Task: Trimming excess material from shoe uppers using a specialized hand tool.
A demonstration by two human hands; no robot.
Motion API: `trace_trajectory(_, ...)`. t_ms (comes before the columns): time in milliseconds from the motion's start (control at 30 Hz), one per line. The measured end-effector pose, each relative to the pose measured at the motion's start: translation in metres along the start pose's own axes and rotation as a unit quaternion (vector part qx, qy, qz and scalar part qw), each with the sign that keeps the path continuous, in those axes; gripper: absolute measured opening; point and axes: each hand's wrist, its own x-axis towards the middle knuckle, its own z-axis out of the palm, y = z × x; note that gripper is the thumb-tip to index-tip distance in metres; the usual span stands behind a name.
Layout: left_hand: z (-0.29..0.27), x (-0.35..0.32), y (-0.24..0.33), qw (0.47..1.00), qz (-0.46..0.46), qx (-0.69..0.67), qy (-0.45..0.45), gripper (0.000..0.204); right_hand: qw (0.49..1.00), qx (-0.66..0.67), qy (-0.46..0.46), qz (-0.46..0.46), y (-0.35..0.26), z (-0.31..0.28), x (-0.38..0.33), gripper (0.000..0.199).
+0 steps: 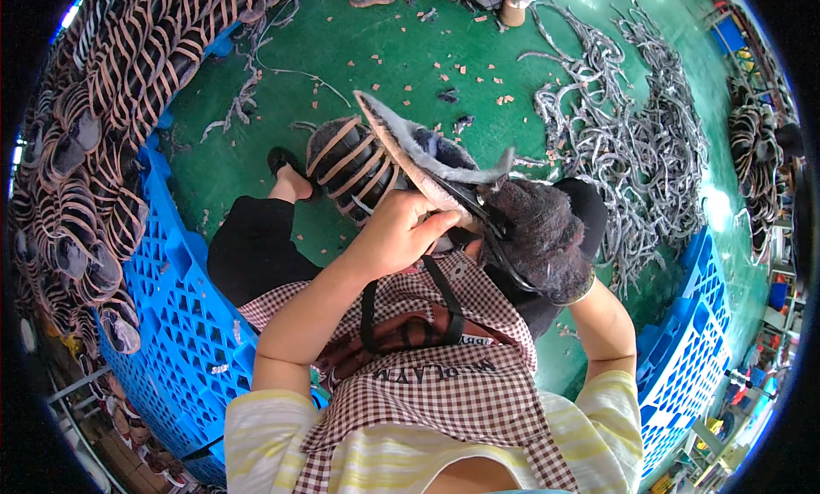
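My left hand is closed, thumb and fingers pinching the pale edge of a long, fleece-lined shoe piece above my lap. A grey fleece strip runs along the piece and curls up at its right end. Dark furry material covers my right hand, so its fingers are hidden; only the wrist shows below the fur. Something thin and black lies between the pale piece and the fur. Just beyond my left hand, a row of black shoe pieces with tan edges lies on the floor.
Blue plastic pallets stand on both sides of me. Stacks of similar tan-edged pieces rise at the left. A heap of grey fleece strips covers the floor at the right. Small tan scraps dot the green floor. Another person's foot is at the top.
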Motion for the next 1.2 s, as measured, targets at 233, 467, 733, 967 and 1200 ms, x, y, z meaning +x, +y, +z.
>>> trace_trajectory(233, -0.059, 0.022, -0.007, 0.969, -0.091, -0.148, 0.175, 0.029, 0.998, -0.059, 0.011, -0.012, -0.007, 0.007, -0.009, 0.042)
trace_trajectory(467, -0.066, 0.024, -0.016, 0.932, -0.114, -0.326, 0.109, 0.02, 0.998, -0.042, 0.021, 0.041, -0.006, 0.021, -0.013, 0.056)
trace_trajectory(733, -0.064, 0.009, -0.014, 0.923, -0.084, -0.375, -0.013, 0.023, 0.999, -0.022, 0.018, 0.027, -0.01, 0.013, -0.008, 0.052)
trace_trajectory(967, -0.053, 0.007, -0.004, 0.962, -0.063, -0.265, 0.002, 0.018, 0.998, 0.008, -0.005, 0.06, -0.006, 0.014, -0.013, 0.049)
trace_trajectory(1200, -0.044, -0.002, -0.014, 0.998, -0.025, 0.04, 0.041, 0.013, 0.993, 0.009, -0.076, 0.087, -0.013, 0.007, -0.006, 0.04)
